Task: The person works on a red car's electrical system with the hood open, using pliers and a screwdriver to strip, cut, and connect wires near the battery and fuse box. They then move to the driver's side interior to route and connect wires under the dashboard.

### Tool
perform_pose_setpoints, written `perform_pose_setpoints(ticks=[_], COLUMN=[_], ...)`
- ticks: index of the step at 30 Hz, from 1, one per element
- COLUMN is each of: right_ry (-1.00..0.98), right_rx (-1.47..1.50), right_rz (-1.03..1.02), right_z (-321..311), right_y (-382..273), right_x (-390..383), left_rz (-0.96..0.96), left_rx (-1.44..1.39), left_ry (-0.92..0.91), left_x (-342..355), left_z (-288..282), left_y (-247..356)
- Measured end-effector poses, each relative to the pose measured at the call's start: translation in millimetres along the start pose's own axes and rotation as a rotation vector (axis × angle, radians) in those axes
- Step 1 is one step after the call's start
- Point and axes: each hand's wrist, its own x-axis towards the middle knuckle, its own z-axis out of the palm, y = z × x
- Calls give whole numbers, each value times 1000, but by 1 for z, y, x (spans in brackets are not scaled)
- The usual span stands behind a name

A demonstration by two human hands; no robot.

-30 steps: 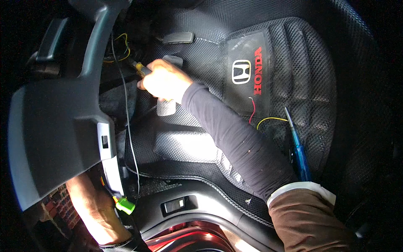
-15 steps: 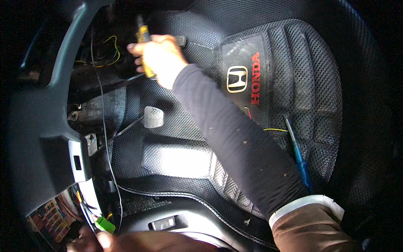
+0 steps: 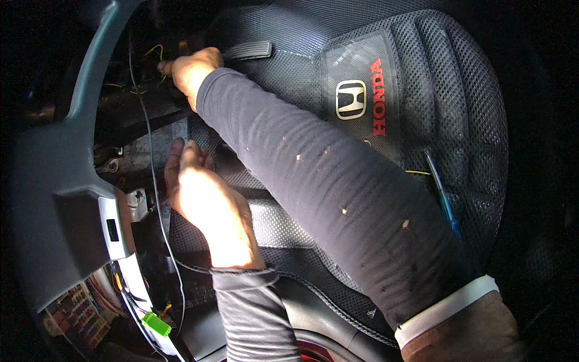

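Up in the dark under the dashboard, my right hand (image 3: 196,69) is closed, with a finger reaching beside a looped yellow wire (image 3: 155,51). A dim yellow patch just past its knuckles looks like the yellow-and-black hand tool (image 3: 184,45); the rest is hidden. Lower down, my left hand (image 3: 211,196) is raised with its fingers slightly bent and apart, and nothing shows in it. A thin grey cable (image 3: 154,175) hangs just left of this hand. The accelerator pedal (image 3: 250,50) is right of my right hand.
The steering wheel (image 3: 60,229) fills the left. Below it are a green connector (image 3: 157,324) on wires and a fuse box (image 3: 81,314). On the textured floor mat (image 3: 422,90) lies a blue-handled tool with a metal shaft (image 3: 446,202), beside a yellow wire piece (image 3: 417,172).
My right hand has moved left and deeper under the dashboard with the tool. My left hand has let go of the green connector and risen toward the pedals.
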Motion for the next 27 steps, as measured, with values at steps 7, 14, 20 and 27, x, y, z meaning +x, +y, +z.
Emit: perform_pose_setpoints(ticks=[7,14,20,27], right_ry=[16,-116,-257,-546], right_rx=[3,-31,-107,-580], right_rz=[-43,-116,-74,-112], right_z=[4,-15,-27,-89], right_y=[9,36,26,5], right_x=[6,-1,-5,-14], left_rz=[237,141,6,81], left_rx=[9,-76,-263,-152], left_ry=[-191,-392,-445,-311], left_x=[63,91,103,110], left_z=[-12,-2,-6,-22], left_y=[-5,21,16,-4])
